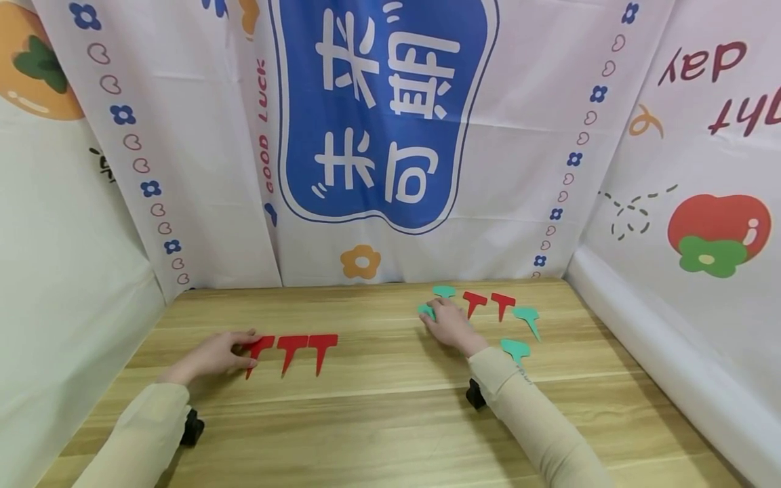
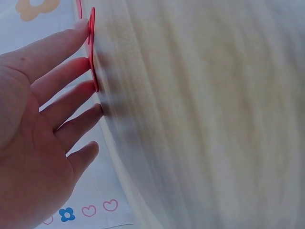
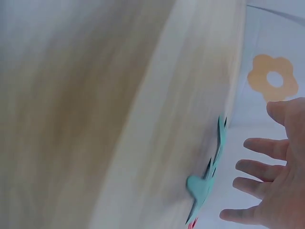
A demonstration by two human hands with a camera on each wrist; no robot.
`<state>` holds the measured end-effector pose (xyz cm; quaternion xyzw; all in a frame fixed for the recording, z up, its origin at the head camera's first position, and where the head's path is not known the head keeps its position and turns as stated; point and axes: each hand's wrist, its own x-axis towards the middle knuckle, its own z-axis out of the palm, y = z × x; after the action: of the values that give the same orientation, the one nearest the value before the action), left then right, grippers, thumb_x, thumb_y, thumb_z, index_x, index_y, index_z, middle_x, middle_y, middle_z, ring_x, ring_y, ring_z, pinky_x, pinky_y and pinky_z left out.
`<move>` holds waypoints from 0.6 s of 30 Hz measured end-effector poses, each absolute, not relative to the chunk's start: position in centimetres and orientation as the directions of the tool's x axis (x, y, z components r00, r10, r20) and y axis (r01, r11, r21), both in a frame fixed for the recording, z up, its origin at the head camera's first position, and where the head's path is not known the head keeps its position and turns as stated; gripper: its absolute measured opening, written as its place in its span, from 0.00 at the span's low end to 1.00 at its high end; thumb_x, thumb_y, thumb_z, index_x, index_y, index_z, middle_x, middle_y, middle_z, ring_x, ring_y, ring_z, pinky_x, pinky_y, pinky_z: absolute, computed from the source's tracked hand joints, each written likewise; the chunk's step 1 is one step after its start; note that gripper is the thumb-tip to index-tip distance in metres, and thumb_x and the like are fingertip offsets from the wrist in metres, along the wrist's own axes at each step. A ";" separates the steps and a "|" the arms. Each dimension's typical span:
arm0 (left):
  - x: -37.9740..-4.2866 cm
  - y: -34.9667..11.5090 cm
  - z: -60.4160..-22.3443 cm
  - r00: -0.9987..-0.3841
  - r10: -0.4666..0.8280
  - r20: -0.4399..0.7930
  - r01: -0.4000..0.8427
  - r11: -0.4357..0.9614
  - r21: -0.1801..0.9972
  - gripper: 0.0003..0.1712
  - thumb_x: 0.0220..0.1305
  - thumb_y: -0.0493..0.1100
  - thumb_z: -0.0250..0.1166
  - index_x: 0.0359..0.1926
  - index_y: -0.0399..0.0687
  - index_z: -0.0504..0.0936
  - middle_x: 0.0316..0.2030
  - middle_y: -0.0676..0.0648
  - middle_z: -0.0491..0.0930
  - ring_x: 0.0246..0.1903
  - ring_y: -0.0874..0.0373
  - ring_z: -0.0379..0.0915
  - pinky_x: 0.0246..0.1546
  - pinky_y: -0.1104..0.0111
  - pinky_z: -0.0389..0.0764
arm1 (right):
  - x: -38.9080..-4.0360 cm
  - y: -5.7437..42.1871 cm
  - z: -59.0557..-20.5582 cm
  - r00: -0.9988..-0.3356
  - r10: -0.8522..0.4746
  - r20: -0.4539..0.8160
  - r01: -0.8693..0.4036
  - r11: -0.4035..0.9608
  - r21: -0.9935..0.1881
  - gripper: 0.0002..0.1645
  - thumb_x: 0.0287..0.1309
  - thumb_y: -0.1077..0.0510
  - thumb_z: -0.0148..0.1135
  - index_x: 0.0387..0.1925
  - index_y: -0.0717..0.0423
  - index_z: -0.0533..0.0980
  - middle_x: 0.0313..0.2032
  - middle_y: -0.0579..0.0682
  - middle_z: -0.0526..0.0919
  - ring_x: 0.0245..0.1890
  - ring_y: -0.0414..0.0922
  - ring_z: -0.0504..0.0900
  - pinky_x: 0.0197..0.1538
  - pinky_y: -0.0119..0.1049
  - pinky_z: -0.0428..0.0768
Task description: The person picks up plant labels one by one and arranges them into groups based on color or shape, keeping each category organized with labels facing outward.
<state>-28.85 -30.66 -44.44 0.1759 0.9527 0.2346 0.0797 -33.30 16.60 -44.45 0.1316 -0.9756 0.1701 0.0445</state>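
Note:
Three red T-shaped plant labels lie in a row on the left of the table, the leftmost label (image 1: 262,343) beside the middle label (image 1: 293,344) and the right label (image 1: 323,343). My left hand (image 1: 210,354) touches the leftmost one; in the left wrist view its fairly straight fingertips meet a red label (image 2: 93,47) seen edge-on. My right hand (image 1: 451,327) is over a teal plant label (image 1: 426,311), partly hidden beneath it. In the right wrist view its fingers are spread, apart from the teal labels (image 3: 199,188), with nothing held.
Around the right hand lie a teal label (image 1: 444,291) at the back, two red labels, one here (image 1: 503,302), and teal labels to the right (image 1: 528,316) and near the sleeve (image 1: 516,348). Printed cloth (image 1: 525,81) walls the wooden table (image 1: 378,420).

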 end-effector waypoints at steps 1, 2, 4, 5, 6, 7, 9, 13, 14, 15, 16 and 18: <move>-28.8 -30.7 -44.4 -0.925 0.372 -0.071 0.296 0.828 0.476 0.38 0.55 0.54 0.69 0.62 0.36 0.72 0.66 0.33 0.63 0.64 0.28 0.54 0.59 0.37 0.61 | -33.3 16.8 -44.5 -0.962 -0.239 0.128 -0.269 0.907 -0.324 0.30 0.69 0.45 0.49 0.63 0.61 0.68 0.64 0.61 0.68 0.67 0.58 0.63 0.63 0.63 0.64; -28.8 -30.7 -44.5 -0.926 0.371 -0.072 0.295 0.828 0.477 0.38 0.55 0.54 0.69 0.62 0.36 0.72 0.66 0.33 0.63 0.64 0.28 0.54 0.59 0.37 0.61 | -33.4 17.1 -44.5 -0.963 -0.236 0.128 -0.266 0.909 -0.322 0.31 0.69 0.45 0.49 0.63 0.61 0.68 0.64 0.61 0.68 0.67 0.58 0.64 0.63 0.61 0.65; -28.8 -30.7 -44.5 -0.926 0.370 -0.071 0.294 0.828 0.478 0.38 0.55 0.54 0.69 0.62 0.37 0.72 0.66 0.33 0.63 0.64 0.28 0.54 0.59 0.37 0.61 | -33.6 17.5 -44.6 -0.966 -0.228 0.121 -0.255 0.914 -0.315 0.31 0.69 0.44 0.49 0.63 0.62 0.67 0.64 0.61 0.68 0.66 0.58 0.64 0.64 0.58 0.66; -28.9 -30.7 -44.5 -0.926 0.370 -0.071 0.295 0.829 0.476 0.38 0.55 0.54 0.69 0.62 0.37 0.72 0.66 0.33 0.63 0.64 0.28 0.54 0.59 0.37 0.61 | -33.7 17.8 -44.7 -0.968 -0.223 0.118 -0.249 0.918 -0.310 0.31 0.69 0.44 0.49 0.63 0.62 0.67 0.64 0.61 0.68 0.66 0.58 0.64 0.64 0.57 0.67; -28.9 -30.7 -44.6 -0.927 0.369 -0.071 0.295 0.830 0.473 0.38 0.55 0.54 0.69 0.62 0.37 0.72 0.66 0.33 0.63 0.64 0.28 0.54 0.59 0.37 0.61 | -33.8 18.0 -44.7 -0.969 -0.219 0.117 -0.245 0.921 -0.303 0.31 0.69 0.45 0.49 0.63 0.62 0.67 0.64 0.62 0.68 0.66 0.58 0.64 0.64 0.56 0.68; -28.9 -30.8 -44.6 -0.927 0.369 -0.070 0.295 0.832 0.470 0.38 0.55 0.54 0.69 0.62 0.37 0.72 0.66 0.33 0.63 0.64 0.28 0.54 0.59 0.37 0.61 | -33.9 18.2 -44.8 -0.969 -0.216 0.118 -0.242 0.923 -0.300 0.31 0.68 0.45 0.49 0.63 0.62 0.67 0.64 0.62 0.68 0.66 0.59 0.65 0.64 0.55 0.68; -28.9 -30.8 -44.7 -0.928 0.367 -0.072 0.293 0.834 0.468 0.39 0.55 0.55 0.69 0.62 0.37 0.72 0.66 0.33 0.63 0.64 0.28 0.54 0.58 0.37 0.61 | -34.0 18.7 -44.8 -0.971 -0.207 0.120 -0.234 0.925 -0.300 0.31 0.68 0.45 0.49 0.62 0.63 0.68 0.64 0.62 0.69 0.65 0.60 0.65 0.63 0.56 0.69; -29.0 -30.8 -44.8 -0.929 0.362 -0.081 0.284 0.835 0.472 0.39 0.55 0.55 0.69 0.62 0.38 0.72 0.66 0.33 0.62 0.64 0.27 0.53 0.59 0.36 0.60 | -34.2 19.6 -44.8 -0.973 -0.187 0.137 -0.222 0.924 -0.313 0.31 0.68 0.45 0.49 0.61 0.64 0.69 0.62 0.64 0.69 0.63 0.62 0.67 0.60 0.58 0.70; -29.0 -30.8 -44.8 -0.929 0.362 -0.083 0.283 0.834 0.473 0.39 0.55 0.55 0.69 0.62 0.38 0.72 0.66 0.33 0.62 0.64 0.27 0.53 0.59 0.36 0.60 | -34.2 19.7 -44.8 -0.974 -0.180 0.136 -0.215 0.924 -0.316 0.31 0.68 0.46 0.49 0.61 0.64 0.69 0.62 0.65 0.69 0.63 0.62 0.66 0.60 0.59 0.70; -29.0 -30.8 -44.8 -0.928 0.362 -0.083 0.283 0.834 0.475 0.39 0.55 0.55 0.69 0.62 0.38 0.72 0.66 0.33 0.62 0.64 0.27 0.53 0.59 0.36 0.60 | -34.2 19.9 -44.8 -0.975 -0.177 0.136 -0.212 0.925 -0.314 0.31 0.69 0.46 0.49 0.61 0.65 0.69 0.62 0.65 0.69 0.64 0.63 0.66 0.60 0.60 0.70; -29.0 -30.8 -44.7 -0.928 0.363 -0.082 0.284 0.833 0.474 0.39 0.55 0.55 0.69 0.62 0.38 0.72 0.66 0.33 0.62 0.64 0.27 0.53 0.59 0.36 0.60 | -34.3 20.1 -44.7 -0.977 -0.171 0.131 -0.205 0.926 -0.316 0.31 0.69 0.46 0.48 0.61 0.65 0.68 0.62 0.66 0.69 0.64 0.64 0.65 0.61 0.60 0.69; -29.0 -30.8 -44.7 -0.927 0.366 -0.079 0.288 0.833 0.471 0.39 0.55 0.55 0.69 0.62 0.38 0.72 0.66 0.33 0.62 0.64 0.27 0.53 0.58 0.36 0.61 | -34.3 20.4 -44.7 -0.980 -0.163 0.118 -0.193 0.926 -0.323 0.31 0.69 0.46 0.48 0.62 0.65 0.68 0.62 0.66 0.69 0.65 0.65 0.63 0.62 0.60 0.67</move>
<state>-29.03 -30.83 -44.69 0.1714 0.9538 0.2322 0.0833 -34.34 20.39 -44.68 0.0909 -0.9804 0.1691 0.0443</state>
